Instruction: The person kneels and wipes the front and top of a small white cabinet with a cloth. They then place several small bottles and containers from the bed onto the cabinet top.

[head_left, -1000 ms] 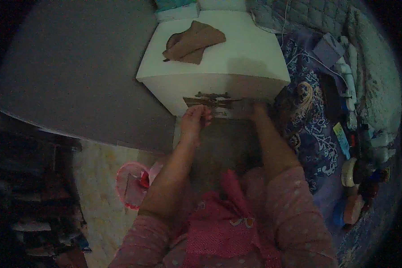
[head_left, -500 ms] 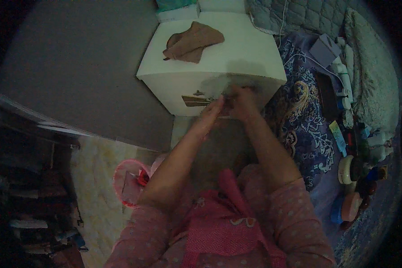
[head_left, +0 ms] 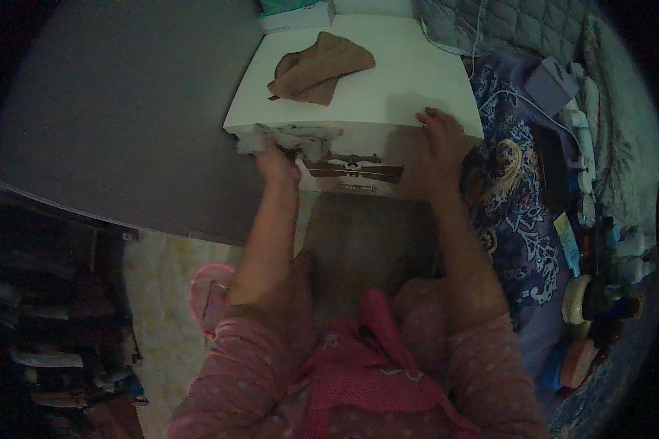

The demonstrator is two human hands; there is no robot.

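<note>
My left hand (head_left: 274, 164) is closed on a pale grey cloth (head_left: 309, 137), pressed against the upper left of the white cabinet's front. The cloth spreads to the right from my fingers, just under the edge of the white cabinet (head_left: 406, 69). Over at the right side of that front, my right hand (head_left: 441, 150) is empty, its fingers apart and the tips near the top edge. Between my hands is an ornate metal drawer handle (head_left: 353, 171). A brown cloth (head_left: 322, 72) lies crumpled on the cabinet top.
A box (head_left: 297, 16) stands at the back of the cabinet top. To the right is a bed with a patterned blue cover (head_left: 520, 219), holding several bottles, jars and a grey box (head_left: 551, 85). A grey panel (head_left: 139, 124) rises on the left. A pink-rimmed basin (head_left: 211, 284) sits on the floor.
My hands were together right of the drawer handle and have parted. The left has moved left with the grey cloth, now in plain view; the right has shifted right and up, fingers spread.
</note>
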